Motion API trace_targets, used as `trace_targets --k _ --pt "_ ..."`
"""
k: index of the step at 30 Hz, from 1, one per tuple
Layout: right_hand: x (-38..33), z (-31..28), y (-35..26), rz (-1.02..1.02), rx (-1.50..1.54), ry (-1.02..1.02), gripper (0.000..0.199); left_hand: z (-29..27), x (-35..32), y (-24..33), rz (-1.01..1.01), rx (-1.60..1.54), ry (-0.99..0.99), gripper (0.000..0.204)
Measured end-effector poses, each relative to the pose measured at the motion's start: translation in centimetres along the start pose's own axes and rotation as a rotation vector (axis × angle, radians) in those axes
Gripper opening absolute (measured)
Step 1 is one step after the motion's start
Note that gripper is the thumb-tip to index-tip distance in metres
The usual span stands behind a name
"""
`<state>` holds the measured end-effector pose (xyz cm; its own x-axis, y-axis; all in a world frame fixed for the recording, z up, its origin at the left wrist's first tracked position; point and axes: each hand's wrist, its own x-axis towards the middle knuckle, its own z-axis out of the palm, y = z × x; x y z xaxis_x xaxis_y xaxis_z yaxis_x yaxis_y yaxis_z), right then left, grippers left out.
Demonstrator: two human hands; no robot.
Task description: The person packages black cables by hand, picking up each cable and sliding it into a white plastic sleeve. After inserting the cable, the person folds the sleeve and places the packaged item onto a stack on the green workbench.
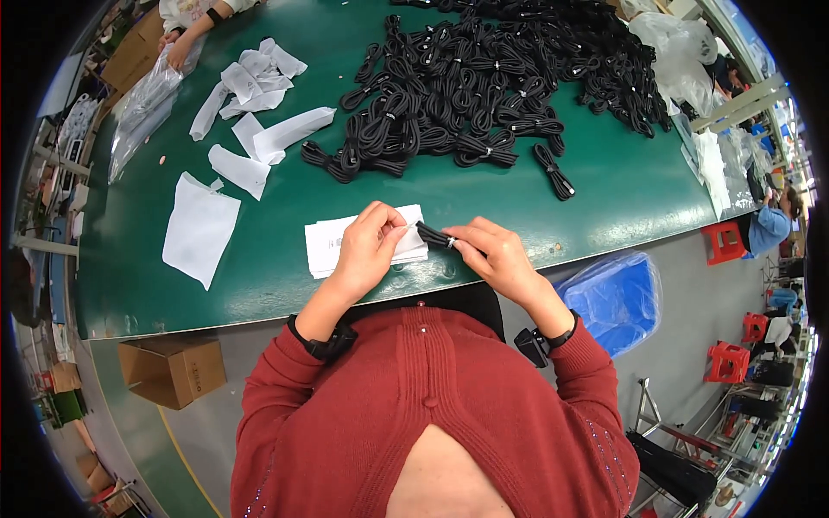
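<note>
Over the table's near edge, my right hand is closed on a coiled black cable, its bundle bound with a light tie. My left hand pinches thumb and fingers together at the left end of the bundle, where a small whitish bit shows; I cannot make out whether it is the cable's tip or a separate piece. Beneath my left hand lies a stack of white paper slips with some print. Just beyond my right hand, a single coiled cable rests apart from the big heap.
A large heap of coiled black cables covers the green table's far side. Crumpled white sheets lie left. Another person's hands hold clear plastic at far left. A lined blue bin and a cardboard box stand below the edge.
</note>
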<state>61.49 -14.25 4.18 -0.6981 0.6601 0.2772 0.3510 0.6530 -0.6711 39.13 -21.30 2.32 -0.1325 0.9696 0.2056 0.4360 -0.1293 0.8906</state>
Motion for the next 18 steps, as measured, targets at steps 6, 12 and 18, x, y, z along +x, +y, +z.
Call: trace_targets --k 6,12,18 --pt "0.9 0.6 -0.5 0.369 0.222 -0.126 0.021 -0.2 0.1 0.5 0.325 0.134 -0.067 0.011" --pt "1.6 1.4 -0.1 -0.151 0.167 0.076 0.025 -1.0 0.8 2.0 0.288 0.162 -0.012 0.012" --pt "3.0 3.4 -1.8 -0.076 0.645 0.342 0.024 -2.3 1.5 2.8 0.185 0.034 0.081 0.012"
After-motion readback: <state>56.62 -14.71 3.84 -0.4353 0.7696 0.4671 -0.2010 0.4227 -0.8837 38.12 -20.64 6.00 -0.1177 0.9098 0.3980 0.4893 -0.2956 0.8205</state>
